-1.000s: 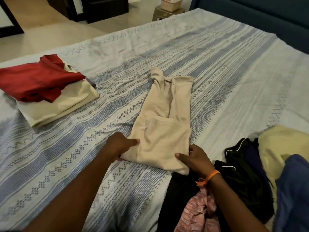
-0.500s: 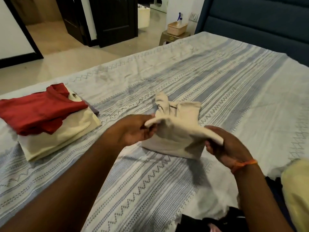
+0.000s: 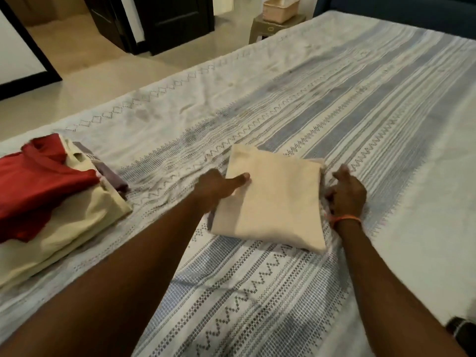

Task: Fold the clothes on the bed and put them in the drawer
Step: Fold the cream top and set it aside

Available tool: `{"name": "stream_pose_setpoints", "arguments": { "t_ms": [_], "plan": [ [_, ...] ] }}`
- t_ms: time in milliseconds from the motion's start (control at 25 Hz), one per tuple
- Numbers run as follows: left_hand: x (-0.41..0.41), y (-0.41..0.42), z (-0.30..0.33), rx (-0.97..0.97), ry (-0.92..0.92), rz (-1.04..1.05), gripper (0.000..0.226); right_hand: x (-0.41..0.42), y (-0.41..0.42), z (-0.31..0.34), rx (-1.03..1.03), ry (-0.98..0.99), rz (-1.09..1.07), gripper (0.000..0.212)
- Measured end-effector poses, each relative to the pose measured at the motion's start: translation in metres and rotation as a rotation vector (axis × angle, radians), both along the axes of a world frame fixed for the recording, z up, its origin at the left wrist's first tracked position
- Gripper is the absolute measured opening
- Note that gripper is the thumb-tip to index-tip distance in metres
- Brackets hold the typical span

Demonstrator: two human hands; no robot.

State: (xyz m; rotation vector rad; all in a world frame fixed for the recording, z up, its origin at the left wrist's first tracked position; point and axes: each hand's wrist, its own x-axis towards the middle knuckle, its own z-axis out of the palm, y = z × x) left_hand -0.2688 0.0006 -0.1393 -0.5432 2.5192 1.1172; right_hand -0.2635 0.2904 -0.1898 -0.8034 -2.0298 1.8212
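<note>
A beige garment [image 3: 275, 199] lies folded into a flat rectangle on the striped bedspread [image 3: 360, 119], in the middle of the view. My left hand [image 3: 219, 189] grips its left edge, thumb on top and fingers hidden beneath the cloth. My right hand [image 3: 346, 191], with an orange band at the wrist, sits at the garment's right edge with its fingers curled in against the folded layers. No drawer is in view.
A stack of folded clothes lies at the left: a red shirt [image 3: 38, 186] on a cream garment [image 3: 67, 240], with a purple-grey one [image 3: 110, 173] beside them. A dark garment [image 3: 461, 328] peeks in at bottom right. Beyond the bed stands a stool with a basket [image 3: 279, 9].
Both hands lifted the near end of the long beige garment, folded it over away from me and laid it down as a compact rectangle. The view has shifted left, away from the unfolded pile.
</note>
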Motion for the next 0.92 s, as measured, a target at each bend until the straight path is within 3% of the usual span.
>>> {"name": "stream_pose_setpoints", "arguments": {
  "t_ms": [120, 200, 280, 320, 440, 520, 640, 800, 920],
  "plan": [
    [-0.005, 0.008, -0.014, 0.084, 0.083, 0.089, 0.056, -0.005, -0.003, 0.005, -0.037, -0.01, 0.03, 0.064],
    [-0.014, 0.015, -0.009, 0.362, 0.055, 0.134, 0.036, -0.005, -0.001, 0.006, -0.055, -0.013, 0.096, 0.069],
    [-0.014, 0.022, 0.0, 0.485, 0.017, 0.136, 0.044, -0.003, 0.001, 0.01, -0.091, -0.044, 0.217, 0.075],
    [-0.01, 0.024, 0.003, 0.49, 0.014, 0.13, 0.047, -0.001, 0.002, 0.015, -0.129, -0.071, 0.282, 0.069],
    [0.011, 0.03, 0.023, 0.618, 0.031, 0.164, 0.023, 0.003, 0.002, 0.027, -0.194, -0.158, 0.451, 0.041],
    [0.03, 0.026, 0.041, 0.684, 0.03, 0.174, 0.028, 0.009, -0.008, 0.033, -0.166, -0.195, 0.54, 0.035],
    [0.062, 0.001, 0.063, 0.698, 0.11, 0.127, 0.046, 0.026, -0.036, 0.049, -0.153, -0.226, 0.643, 0.02],
    [0.099, -0.041, 0.085, 0.624, 0.208, 0.118, 0.019, 0.048, -0.061, 0.072, -0.167, -0.138, 0.665, 0.01],
    [0.119, -0.068, 0.096, 0.554, 0.233, 0.139, 0.019, 0.061, -0.09, 0.101, -0.1, 0.004, 0.729, 0.013]
  ]
}}
